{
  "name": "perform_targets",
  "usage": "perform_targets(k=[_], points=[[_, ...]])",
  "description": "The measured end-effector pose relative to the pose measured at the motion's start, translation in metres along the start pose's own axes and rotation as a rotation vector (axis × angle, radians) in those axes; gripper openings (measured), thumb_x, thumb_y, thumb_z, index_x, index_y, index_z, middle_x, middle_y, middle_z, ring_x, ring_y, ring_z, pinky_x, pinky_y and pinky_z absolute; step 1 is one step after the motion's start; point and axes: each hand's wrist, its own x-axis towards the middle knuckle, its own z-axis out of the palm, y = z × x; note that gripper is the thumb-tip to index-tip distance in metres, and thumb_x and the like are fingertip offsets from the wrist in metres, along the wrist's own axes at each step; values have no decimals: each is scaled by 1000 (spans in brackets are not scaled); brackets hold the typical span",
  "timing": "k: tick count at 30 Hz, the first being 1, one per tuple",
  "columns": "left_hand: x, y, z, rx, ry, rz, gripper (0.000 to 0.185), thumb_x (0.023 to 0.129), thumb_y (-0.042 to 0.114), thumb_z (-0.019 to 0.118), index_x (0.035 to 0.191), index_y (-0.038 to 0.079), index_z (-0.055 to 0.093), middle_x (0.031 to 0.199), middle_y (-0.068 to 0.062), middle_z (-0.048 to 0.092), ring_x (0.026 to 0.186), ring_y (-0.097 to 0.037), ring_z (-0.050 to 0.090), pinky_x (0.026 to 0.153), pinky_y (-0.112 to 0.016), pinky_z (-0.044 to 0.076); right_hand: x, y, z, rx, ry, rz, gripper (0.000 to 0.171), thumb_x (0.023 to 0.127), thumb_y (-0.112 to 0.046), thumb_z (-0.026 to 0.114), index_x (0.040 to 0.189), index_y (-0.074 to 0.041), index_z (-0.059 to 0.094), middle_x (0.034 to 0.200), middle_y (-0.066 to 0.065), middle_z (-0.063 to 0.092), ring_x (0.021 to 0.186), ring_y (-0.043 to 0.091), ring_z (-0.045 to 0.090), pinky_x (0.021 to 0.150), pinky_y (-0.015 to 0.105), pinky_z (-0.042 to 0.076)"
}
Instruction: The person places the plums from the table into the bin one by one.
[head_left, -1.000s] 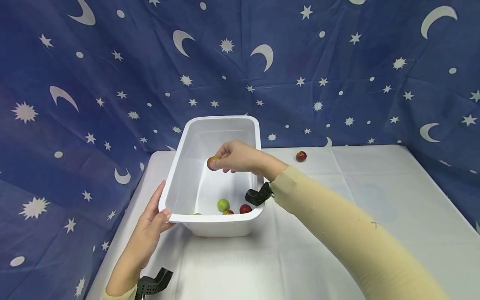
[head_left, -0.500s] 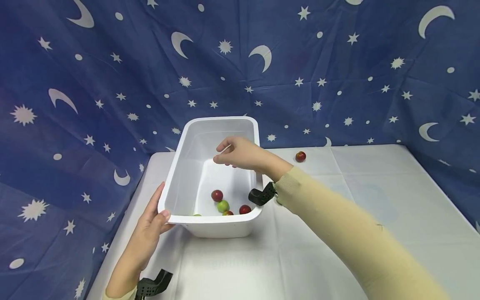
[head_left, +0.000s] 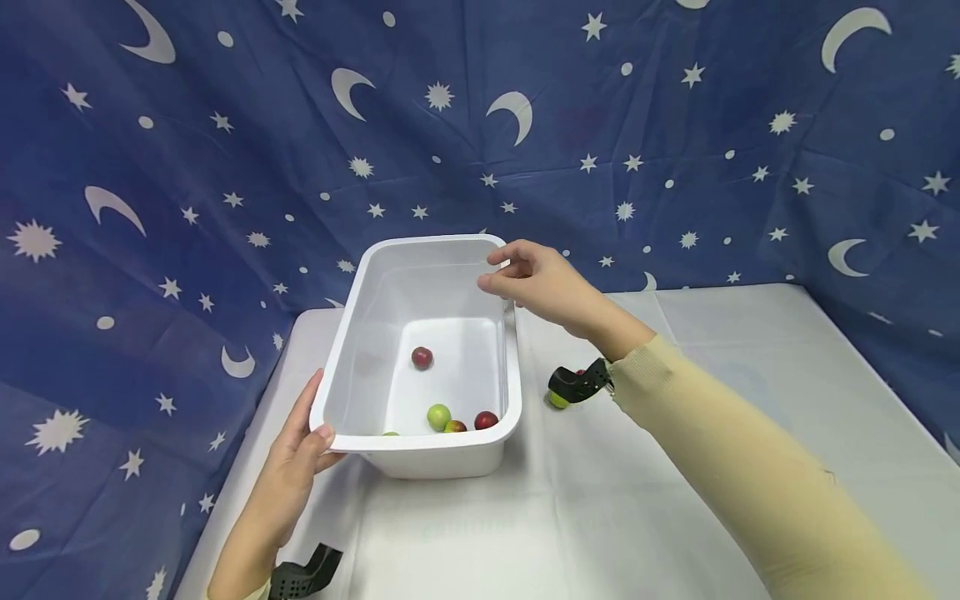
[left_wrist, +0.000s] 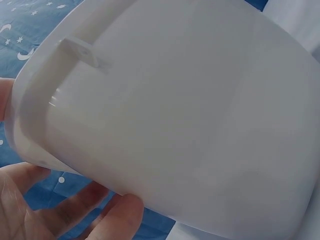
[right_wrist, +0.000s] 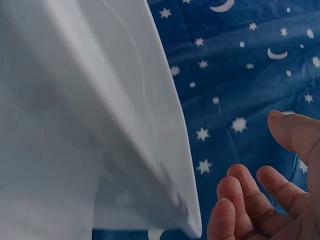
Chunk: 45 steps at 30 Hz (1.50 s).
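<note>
A deep white plastic tub (head_left: 420, 442) stands on the white-covered table. My left hand (head_left: 294, 454) grips its near left corner, thumb over the rim and fingers along the outside. In the left wrist view the tub's outer wall (left_wrist: 165, 110) fills most of the frame. Inside lie a dark red plum-like fruit (head_left: 422, 358) mid-floor, a green fruit (head_left: 438, 417), a red-and-green fruit (head_left: 455, 426) and a red fruit (head_left: 486, 420) near the front; another green one barely shows over the front rim. My right hand (head_left: 553, 285), holding nothing, is over the tub's far right rim, fingers loosely bent.
Right of the tub, a green fruit (head_left: 558, 401) and a red fruit (head_left: 580, 372) lie on the table, partly hidden by the right wrist's black camera mount (head_left: 579, 382). A blue star-and-moon cloth (head_left: 675, 150) hangs behind and to the left.
My right hand has let go of a reddish fruit into the tub, then moved up and right to the rim. That fruit has shifted from beside the green one toward mid-floor. My left hand keeps its grip.
</note>
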Motion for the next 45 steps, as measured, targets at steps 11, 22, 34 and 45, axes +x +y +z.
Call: perform_targets(k=[11,22,34,45], points=[[0,-1,0,3,-3,5,61,103,8,35,156,32,16,155,-12,21,120,-28,49,86,-28,50,0,68,-32,8,145,146,64,84,-48,72,133,-13,50,130,9,52,113,25,53,94,43,45],[0,1,0,-6,0,11,60,103,9,35,156,31,16,155,-11,21,121,-27,49,85,-28,51,-5,125,-49,52,276,269,76,86,-51,68,143,-10,40,126,11,50,110,26,55,95,44,43],[-2,0,1,-5,14,-3,62,102,7,35,156,31,16,156,-11,19,122,-34,45,85,-29,51,-3,172,-44,155,473,323,79,85,-50,69,145,-10,37,130,14,50,119,31,49,97,46,40],[0,-1,1,-3,17,1,61,102,8,35,156,32,18,156,-9,21,121,-33,47,85,-29,51,9,208,-42,123,628,352,69,90,-42,67,145,-11,38,140,16,39,123,30,41,101,41,38]])
